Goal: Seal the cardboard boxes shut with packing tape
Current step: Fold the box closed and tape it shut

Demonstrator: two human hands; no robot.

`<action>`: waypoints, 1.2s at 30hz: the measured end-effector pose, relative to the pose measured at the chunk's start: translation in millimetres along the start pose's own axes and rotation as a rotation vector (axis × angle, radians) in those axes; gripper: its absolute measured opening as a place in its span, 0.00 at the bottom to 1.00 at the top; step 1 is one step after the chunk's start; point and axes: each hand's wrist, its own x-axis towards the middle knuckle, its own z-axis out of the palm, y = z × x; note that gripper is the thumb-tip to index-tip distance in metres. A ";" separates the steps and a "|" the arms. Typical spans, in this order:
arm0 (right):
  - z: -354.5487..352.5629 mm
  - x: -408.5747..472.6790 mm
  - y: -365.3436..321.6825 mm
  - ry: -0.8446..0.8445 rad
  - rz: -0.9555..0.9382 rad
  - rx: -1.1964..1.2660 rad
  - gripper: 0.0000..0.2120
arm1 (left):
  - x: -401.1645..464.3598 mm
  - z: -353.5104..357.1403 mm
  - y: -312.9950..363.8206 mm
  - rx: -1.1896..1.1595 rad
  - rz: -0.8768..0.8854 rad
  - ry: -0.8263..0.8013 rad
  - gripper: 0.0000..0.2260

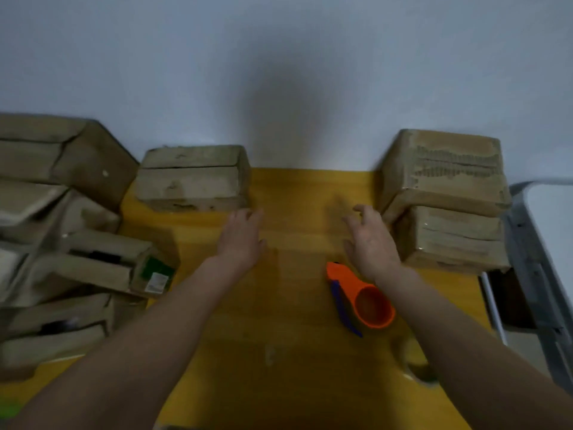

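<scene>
An orange and blue tape dispenser (359,297) lies on the yellow table (294,352), under my right forearm. My right hand (370,240) hovers open just left of two stacked cardboard boxes (446,193) at the back right; their tops look taped. My left hand (243,235) is open, fingers spread, just in front of the right corner of a closed cardboard box (192,178) at the back. Neither hand holds anything.
Several more cardboard boxes (62,231), some with flaps open, are piled along the table's left side. A white wall (279,72) rises behind the table. A grey metal frame (539,274) stands off the right edge. The frame is blurred.
</scene>
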 end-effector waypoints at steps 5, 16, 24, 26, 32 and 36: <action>23.2 48.0 -101.1 -0.134 -0.052 0.103 0.24 | 15.4 -36.2 -107.2 0.000 -0.172 0.049 0.33; 58.1 134.8 -224.9 -0.223 0.367 0.777 0.26 | 102.2 -58.3 -231.0 -0.580 -0.349 -0.187 0.40; 71.5 106.2 -186.9 -0.058 0.621 0.748 0.31 | 86.6 -58.6 -198.0 -0.718 -0.329 -0.204 0.37; 73.2 83.2 -165.4 -0.043 0.685 0.598 0.31 | 69.8 -52.1 -169.6 -0.671 -0.283 -0.229 0.36; 79.4 -6.3 -121.9 -0.039 0.709 0.429 0.25 | 3.0 -18.8 -116.4 -0.462 -0.255 -0.308 0.38; 82.5 -57.2 -108.6 -0.040 0.685 0.444 0.25 | -56.2 1.6 -99.4 -0.351 -0.308 -0.267 0.37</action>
